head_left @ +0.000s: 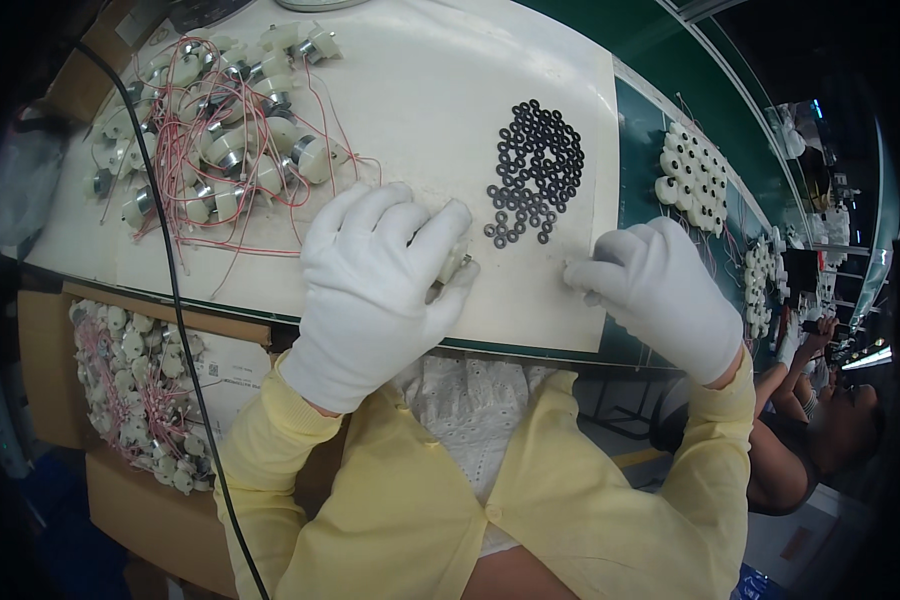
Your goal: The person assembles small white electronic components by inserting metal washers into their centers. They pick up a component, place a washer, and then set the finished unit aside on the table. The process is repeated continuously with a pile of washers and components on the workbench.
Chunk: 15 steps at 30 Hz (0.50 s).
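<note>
My left hand (370,280), in a white glove, is closed around a small motor with a pale plastic housing (454,264). Most of that motor is hidden by the glove; a bit shows between thumb and forefinger. To the right, my right hand (665,290), also gloved, hovers by the table's right edge with its fingertips pressed together. Whatever they pinch, if anything, cannot be made out. Between and beyond the hands lies a flat cluster of small black rings (540,160). A heap of similar motors with red wires (220,130) covers the table's left side.
Below the table's left edge, an open cardboard box (45,370) holds more motors (135,390). A black cable (177,300) hangs across the left side. Rows of white parts with black centres (692,180) stand on the green surface at right. Another person (790,450) sits at far right.
</note>
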Motion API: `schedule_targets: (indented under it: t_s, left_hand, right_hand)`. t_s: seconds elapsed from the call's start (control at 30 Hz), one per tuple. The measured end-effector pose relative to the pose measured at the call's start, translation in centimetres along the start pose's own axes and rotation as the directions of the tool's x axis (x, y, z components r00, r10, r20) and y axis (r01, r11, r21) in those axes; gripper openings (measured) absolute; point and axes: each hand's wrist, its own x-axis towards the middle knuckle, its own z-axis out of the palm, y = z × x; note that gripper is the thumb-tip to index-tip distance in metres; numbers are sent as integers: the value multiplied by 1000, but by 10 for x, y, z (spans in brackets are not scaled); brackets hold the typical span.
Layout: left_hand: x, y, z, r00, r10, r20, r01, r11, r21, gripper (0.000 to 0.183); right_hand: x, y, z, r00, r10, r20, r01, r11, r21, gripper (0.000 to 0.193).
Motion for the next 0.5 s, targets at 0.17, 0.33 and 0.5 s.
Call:
schedule_targets:
  t_s: [0.17,0.33,0.5]
  left_hand:
    - [0,-1,1,1000,16,-24,-16,1000,14,44]
    - [0,-1,0,1000,17,0,-17,1000,2,43]
    - [0,-1,2,999,39,-16,-39,999,-11,44]
  right_hand:
    - [3,3,2,995,9,101,-5,999,-46,28]
    - [3,8,2,999,-10,37,7,997,75,19]
    - [-20,9,38,949,109,-295,-192,944,-268,27]
